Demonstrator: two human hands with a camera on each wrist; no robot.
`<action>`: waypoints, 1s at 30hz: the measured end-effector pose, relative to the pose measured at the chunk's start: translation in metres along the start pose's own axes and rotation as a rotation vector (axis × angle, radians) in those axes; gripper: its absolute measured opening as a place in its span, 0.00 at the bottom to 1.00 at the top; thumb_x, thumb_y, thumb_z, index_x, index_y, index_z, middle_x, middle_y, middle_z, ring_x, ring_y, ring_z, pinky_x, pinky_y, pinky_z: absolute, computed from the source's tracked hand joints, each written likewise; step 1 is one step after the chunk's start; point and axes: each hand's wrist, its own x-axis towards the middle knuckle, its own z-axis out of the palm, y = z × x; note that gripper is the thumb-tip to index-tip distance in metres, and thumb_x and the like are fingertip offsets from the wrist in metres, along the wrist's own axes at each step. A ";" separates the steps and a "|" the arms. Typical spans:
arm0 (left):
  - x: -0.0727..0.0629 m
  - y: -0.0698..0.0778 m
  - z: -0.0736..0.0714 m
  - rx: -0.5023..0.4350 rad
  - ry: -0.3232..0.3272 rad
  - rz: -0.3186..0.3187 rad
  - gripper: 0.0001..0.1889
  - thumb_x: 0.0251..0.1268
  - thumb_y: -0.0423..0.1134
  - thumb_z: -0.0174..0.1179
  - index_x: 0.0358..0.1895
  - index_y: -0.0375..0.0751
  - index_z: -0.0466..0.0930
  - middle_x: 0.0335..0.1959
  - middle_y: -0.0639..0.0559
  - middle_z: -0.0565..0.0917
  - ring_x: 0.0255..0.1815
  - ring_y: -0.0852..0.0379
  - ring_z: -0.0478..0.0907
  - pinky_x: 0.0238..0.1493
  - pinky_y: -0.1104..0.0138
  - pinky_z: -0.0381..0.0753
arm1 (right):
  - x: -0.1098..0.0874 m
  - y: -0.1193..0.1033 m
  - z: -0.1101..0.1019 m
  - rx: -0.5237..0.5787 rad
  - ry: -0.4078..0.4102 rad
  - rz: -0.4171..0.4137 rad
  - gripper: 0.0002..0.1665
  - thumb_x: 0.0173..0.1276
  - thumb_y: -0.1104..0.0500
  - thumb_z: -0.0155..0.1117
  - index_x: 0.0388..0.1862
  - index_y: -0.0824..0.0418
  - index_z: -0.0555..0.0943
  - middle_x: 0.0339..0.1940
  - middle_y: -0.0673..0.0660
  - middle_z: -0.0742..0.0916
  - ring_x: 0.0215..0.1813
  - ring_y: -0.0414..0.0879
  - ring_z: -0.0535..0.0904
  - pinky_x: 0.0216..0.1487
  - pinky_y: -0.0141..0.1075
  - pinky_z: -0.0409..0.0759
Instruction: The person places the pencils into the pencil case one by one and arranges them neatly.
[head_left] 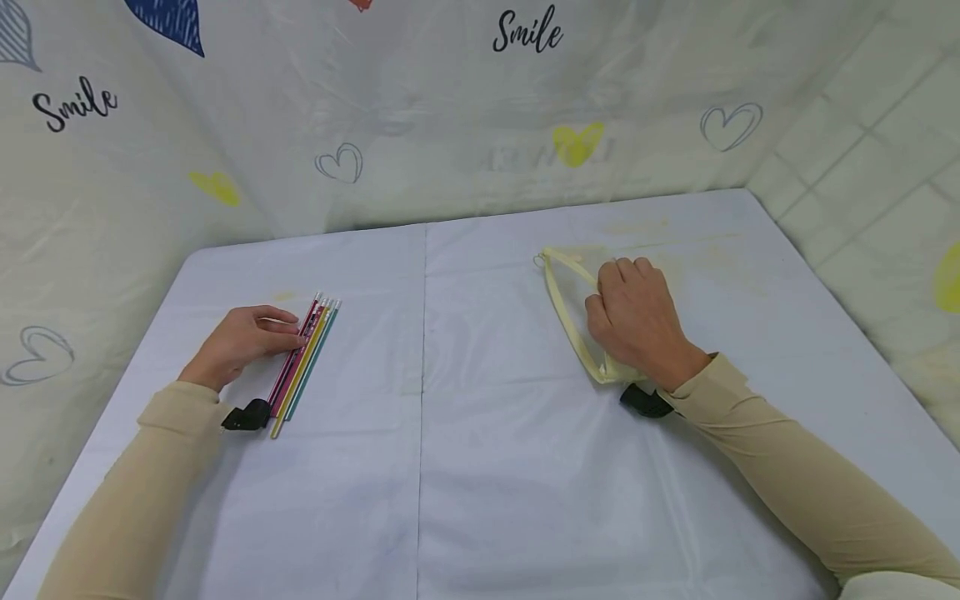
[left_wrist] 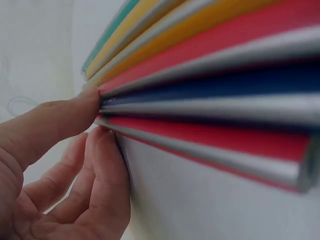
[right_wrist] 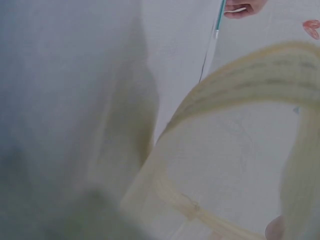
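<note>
Where my left hand is: toward nine o'clock on the white table [head_left: 480, 492], my left hand [head_left: 243, 340] pinches a bundle of pencils [head_left: 303, 367] between thumb and fingers; the left wrist view shows this grasp close up.
Pencils: several, side by side, in red, blue, yellow, orange and teal, with silver stripes. They lie at three o'clock from my left hand, right at its fingertips.
Pencils' long axis: a slant from seven o'clock, the end nearer my body, to one o'clock, the farther end.
Right hand: toward three o'clock on the table, my right hand [head_left: 636, 321] grips a clear pouch [head_left: 564, 321] with pale yellow trim, knuckles up and fingers curled.
Pouch: at nine o'clock from my right hand, partly covered by it. The uncovered long edge runs from eleven o'clock to five o'clock, with a small loop [head_left: 539, 260] at the far corner. I cannot tell whether its mouth stands open.
Gap between pencils and pouch: seen from the pencils, the pouch lies just short of three o'clock, well apart, beyond a seam [head_left: 422, 400] in the table's surface. Neither pencil end points straight at it. My left hand is nearer the pencils, my right nearer the pouch.
Cuffs: a black device [head_left: 249, 415] by the left, another by the right.
Backdrop: at twelve o'clock, a pale sheet [head_left: 435, 100] printed with hearts and "Smile".
</note>
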 end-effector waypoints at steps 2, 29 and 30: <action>0.000 0.001 0.001 0.002 0.005 -0.003 0.37 0.64 0.54 0.73 0.69 0.36 0.73 0.57 0.48 0.87 0.51 0.60 0.80 0.60 0.64 0.78 | 0.000 0.000 0.000 0.000 -0.001 0.004 0.13 0.61 0.66 0.41 0.16 0.61 0.59 0.16 0.56 0.62 0.22 0.53 0.54 0.26 0.37 0.49; -0.001 0.007 -0.001 -0.180 -0.076 0.008 0.30 0.74 0.43 0.64 0.72 0.30 0.69 0.45 0.62 0.85 0.40 0.72 0.85 0.50 0.73 0.90 | 0.000 0.001 -0.002 -0.001 0.004 0.004 0.14 0.61 0.66 0.41 0.16 0.60 0.58 0.16 0.55 0.61 0.22 0.52 0.52 0.26 0.36 0.48; -0.001 0.008 -0.001 -0.196 -0.083 0.014 0.31 0.74 0.43 0.64 0.72 0.30 0.69 0.43 0.64 0.85 0.41 0.72 0.85 0.50 0.73 0.90 | 0.000 0.001 -0.002 -0.002 0.004 0.004 0.14 0.61 0.66 0.41 0.16 0.60 0.58 0.16 0.55 0.61 0.22 0.52 0.53 0.26 0.36 0.48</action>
